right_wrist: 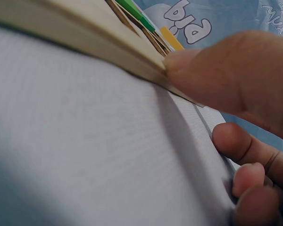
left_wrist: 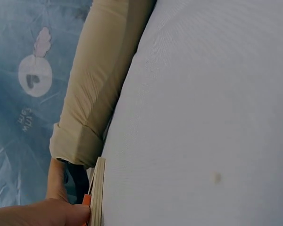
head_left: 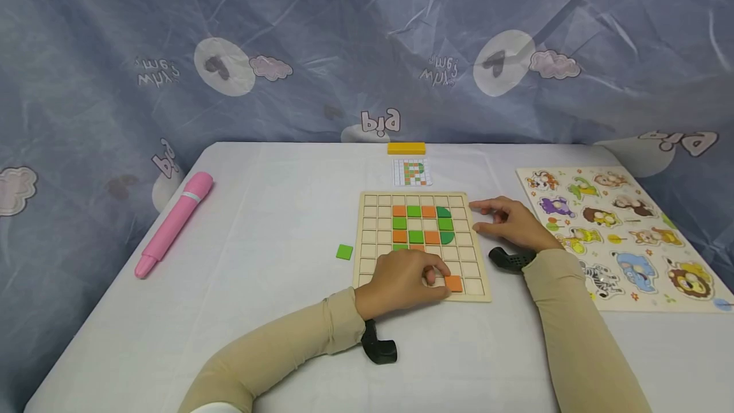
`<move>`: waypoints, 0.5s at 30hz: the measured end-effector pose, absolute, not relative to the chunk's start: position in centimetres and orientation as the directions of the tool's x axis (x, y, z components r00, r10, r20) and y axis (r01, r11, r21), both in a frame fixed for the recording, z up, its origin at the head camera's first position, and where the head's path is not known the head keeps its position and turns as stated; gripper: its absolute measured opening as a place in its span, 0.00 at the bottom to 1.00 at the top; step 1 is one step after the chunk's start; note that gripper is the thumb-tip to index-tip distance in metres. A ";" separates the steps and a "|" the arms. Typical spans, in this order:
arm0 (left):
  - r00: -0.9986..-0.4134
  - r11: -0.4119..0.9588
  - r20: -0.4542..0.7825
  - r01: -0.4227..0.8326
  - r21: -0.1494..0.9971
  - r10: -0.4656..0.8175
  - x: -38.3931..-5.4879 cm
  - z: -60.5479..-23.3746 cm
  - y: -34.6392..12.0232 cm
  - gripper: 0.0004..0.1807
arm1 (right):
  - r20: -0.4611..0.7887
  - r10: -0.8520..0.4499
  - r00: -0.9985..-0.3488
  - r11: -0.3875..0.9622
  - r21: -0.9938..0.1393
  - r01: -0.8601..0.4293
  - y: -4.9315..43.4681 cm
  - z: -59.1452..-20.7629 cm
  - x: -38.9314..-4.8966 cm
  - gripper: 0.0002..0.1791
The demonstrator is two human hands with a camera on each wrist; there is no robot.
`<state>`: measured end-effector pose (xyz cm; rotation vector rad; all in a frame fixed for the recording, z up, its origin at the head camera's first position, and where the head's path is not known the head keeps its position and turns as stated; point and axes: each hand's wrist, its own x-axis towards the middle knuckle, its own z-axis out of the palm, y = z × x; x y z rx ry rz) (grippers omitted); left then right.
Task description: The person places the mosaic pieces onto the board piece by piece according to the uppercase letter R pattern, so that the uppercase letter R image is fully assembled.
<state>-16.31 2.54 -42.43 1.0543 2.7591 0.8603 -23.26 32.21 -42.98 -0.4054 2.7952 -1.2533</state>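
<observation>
My left hand [head_left: 404, 279] reaches over the lower part of a wooden grid board [head_left: 369, 215]. Its thumb and index finger pinch an orange square tile [head_left: 453, 283] near the board's lower right; the left wrist view shows the thumb against this orange tile [left_wrist: 87, 200]. Green and orange tiles fill several cells higher up, with curved dark green pieces [head_left: 446, 238] on their right side. The left hand hides part of the lower rows. At the board's right edge rests my right hand [head_left: 510, 220], its thumb [right_wrist: 188, 70] touching the wooden rim and its fingers loosely bent.
A loose green tile [head_left: 344, 252] lies left of the board. Behind it are a pattern card [head_left: 412, 173] and a yellow bar [head_left: 406, 148]. A pink pen-shaped object [head_left: 174, 225] lies far left, and an animal puzzle board [head_left: 625, 241] occupies the right side.
</observation>
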 end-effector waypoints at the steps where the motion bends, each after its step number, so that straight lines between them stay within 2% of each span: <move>1: -0.764 0.612 0.131 0.596 0.520 0.632 -16.3 -42.5 2.6 0.10 | 0.060 -0.258 -0.964 0.638 -0.739 -0.217 32.2 -43.0 -23.3 0.27; 15: -0.752 0.610 0.103 0.599 0.520 0.651 -16.1 -42.2 2.6 0.13 | 0.051 -0.254 -0.966 0.646 -0.734 -0.209 32.3 -43.0 -23.4 0.28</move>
